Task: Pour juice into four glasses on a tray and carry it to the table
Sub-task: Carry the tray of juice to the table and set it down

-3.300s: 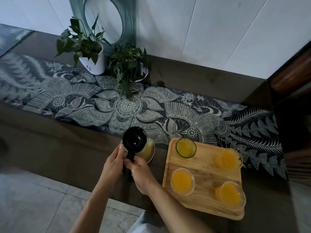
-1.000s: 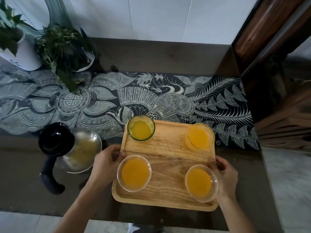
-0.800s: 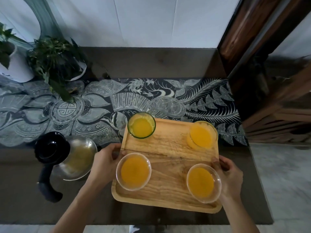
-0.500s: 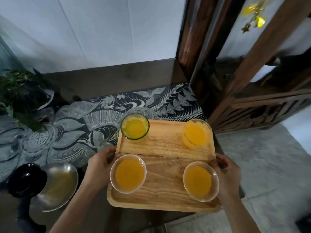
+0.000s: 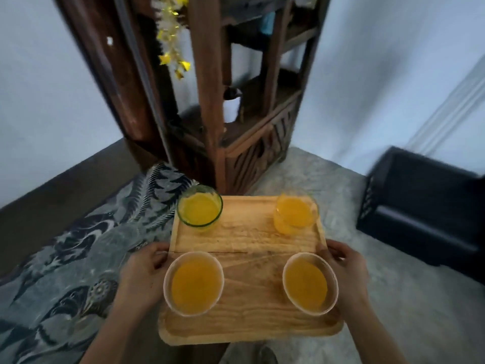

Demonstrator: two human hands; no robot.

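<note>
The tray [image 5: 249, 324] has swung off the bench [image 5: 52, 200] since half a second ago. Then it hung over the bench's end, with the jug and plant at 9 o'clock. Now both are out of sight and most of the tray hangs over the floor [image 5: 393, 298], low at 6 o'clock. The shelf unit [image 5: 236, 101], then off at 1 o'clock, now stands at 12. The four glasses have kept their corners.

The left hand [image 5: 141, 274] has its grip curled round the tray's 9 o'clock rim, and the right hand [image 5: 349, 271] clasps the 3 o'clock rim the same way.

The tray is pale, grained wood, rectangular with rounded corners, a shallow lip and a seam across its middle. On it, at 11 o'clock, is the green-rimmed glass [image 5: 200, 209], and at 1 o'clock the far-right glass [image 5: 295, 214], clear and rounded. At 7 and 5 are the near-left glass [image 5: 194, 283] and near-right glass [image 5: 309, 283], both wide-mouthed. All four hold orange juice.

The bench is dark and carries a runner [image 5: 78, 258] of fern-patterned cloth. The shelf unit is dark reddish timber with a garland [image 5: 172, 40] of gold stars hanging on it. The floor is mottled grey. A black crate [image 5: 420, 206] sits at 3 o'clock.
</note>
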